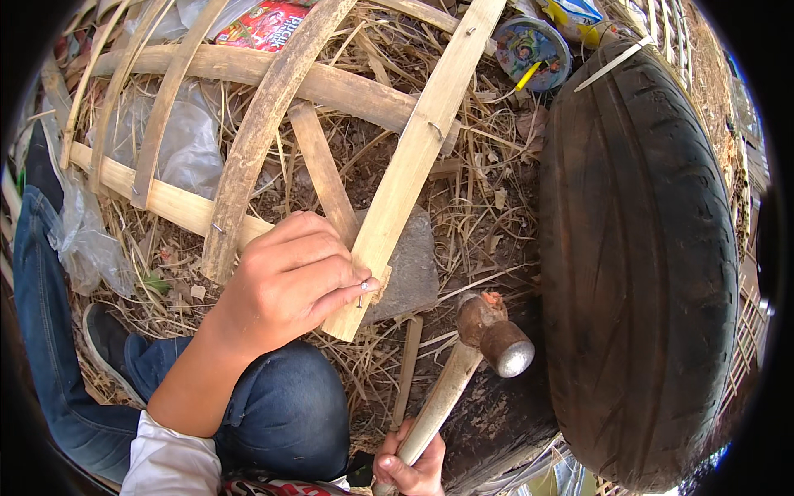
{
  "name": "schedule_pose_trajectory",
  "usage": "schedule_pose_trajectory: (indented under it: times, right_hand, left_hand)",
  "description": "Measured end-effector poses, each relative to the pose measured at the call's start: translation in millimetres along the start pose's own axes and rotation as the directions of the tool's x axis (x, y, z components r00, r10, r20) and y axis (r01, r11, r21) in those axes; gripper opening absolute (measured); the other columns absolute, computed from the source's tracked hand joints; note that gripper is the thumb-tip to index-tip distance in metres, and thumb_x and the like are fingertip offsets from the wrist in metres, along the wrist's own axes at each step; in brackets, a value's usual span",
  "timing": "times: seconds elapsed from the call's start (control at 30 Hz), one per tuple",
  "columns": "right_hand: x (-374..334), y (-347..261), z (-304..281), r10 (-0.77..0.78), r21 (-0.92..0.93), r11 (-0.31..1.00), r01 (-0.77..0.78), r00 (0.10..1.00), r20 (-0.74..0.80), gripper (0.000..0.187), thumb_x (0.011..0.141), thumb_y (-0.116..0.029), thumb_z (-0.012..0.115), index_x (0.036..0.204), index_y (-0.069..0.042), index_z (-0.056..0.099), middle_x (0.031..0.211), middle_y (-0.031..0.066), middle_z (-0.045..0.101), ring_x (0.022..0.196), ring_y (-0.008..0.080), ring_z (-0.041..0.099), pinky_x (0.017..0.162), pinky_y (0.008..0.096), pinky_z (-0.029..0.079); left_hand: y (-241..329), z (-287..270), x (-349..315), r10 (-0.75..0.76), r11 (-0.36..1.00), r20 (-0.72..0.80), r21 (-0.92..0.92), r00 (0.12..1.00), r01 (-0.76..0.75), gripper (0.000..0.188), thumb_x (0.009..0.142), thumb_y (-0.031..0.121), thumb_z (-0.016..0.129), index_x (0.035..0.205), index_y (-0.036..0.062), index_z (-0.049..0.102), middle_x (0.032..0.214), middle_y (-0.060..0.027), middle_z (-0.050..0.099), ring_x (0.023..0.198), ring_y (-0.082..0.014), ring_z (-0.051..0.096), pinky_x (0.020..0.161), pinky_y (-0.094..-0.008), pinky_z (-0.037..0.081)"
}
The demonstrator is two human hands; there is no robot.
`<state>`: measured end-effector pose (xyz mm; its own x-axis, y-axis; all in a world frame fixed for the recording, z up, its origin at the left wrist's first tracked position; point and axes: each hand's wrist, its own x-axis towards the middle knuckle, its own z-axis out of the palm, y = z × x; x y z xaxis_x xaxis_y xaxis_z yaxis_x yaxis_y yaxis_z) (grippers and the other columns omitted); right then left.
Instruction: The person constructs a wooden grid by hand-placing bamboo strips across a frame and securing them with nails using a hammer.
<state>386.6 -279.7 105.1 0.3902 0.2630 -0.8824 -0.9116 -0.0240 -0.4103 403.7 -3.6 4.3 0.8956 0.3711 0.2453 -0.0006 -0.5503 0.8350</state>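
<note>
My left hand (285, 281) is closed near the lower end of a pale bamboo slat (405, 178), thumb and forefinger pinching a small nail (361, 299) against its face. Under that end lies a flat grey stone (411, 269). Lower down, my right hand (411, 465) wraps round the wooden handle of a hammer (445, 387). Its worn, rusty metal head is raised to the right of the slat, apart from the nail. The slat crosses a long bamboo rail (343, 89), and bent nails show along its upper part.
A large black tyre (637, 273) stands close on the right. More curved bamboo strips (265, 136) form a lattice at the left. Dry straw, clear plastic bags (186, 140), a red wrapper (263, 26) and a round plastic lid (533, 54) litter the ground. My bent knee (285, 405) is below.
</note>
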Motion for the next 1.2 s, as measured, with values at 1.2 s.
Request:
schedule_pose_trajectory:
  times: [1.2]
  right_hand:
    - [-30.2,-52.2,57.0,-0.652,-0.872,-0.3,0.387,0.585,0.483,0.053,0.09,-0.004,0.065,0.14,-0.006,0.048,0.098,0.0197,0.069,0.077,0.0253,0.067,0.07,0.0333,0.052]
  left_hand:
    - [-16.5,5.1,-12.0,0.122,0.987,-0.096,-0.092,0.988,-0.131,0.017,0.076,0.012,0.076,0.078,-0.0001,0.064,0.079,-0.0124,0.064,0.085,-0.0307,0.061,0.078,-0.0397,0.05]
